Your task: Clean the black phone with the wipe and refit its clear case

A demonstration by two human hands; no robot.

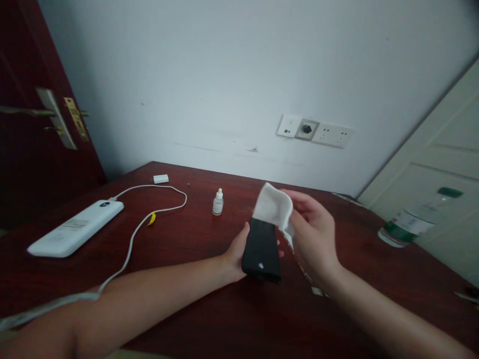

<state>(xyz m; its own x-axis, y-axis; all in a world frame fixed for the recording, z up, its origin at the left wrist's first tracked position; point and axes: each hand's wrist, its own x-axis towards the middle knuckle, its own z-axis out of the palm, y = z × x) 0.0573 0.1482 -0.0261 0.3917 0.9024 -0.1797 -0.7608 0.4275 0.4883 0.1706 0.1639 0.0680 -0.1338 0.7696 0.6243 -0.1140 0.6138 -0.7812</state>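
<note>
My left hand [237, 254] is wrapped round a black phone [262, 249], thumb along one long edge and fingertips showing at the other. The phone is tilted above the table, and a small bright reflection shows near its lower end. A white cloth [273, 204] is pinched in my right hand [314, 229]. It lies against the upper end of the phone and hides that part, with its right side curling up. Behind the phone, to the left, a small dropper bottle [217, 204] with a white top stands upright.
On the dark red table [202, 319] lie a white power bank [77, 229], its white cable [130, 239] with a yellow tag [151, 218], and a white plug adapter [160, 178]. A large clear bottle [417, 222] with a green cap stands at the right. Wall sockets [335, 134] are behind.
</note>
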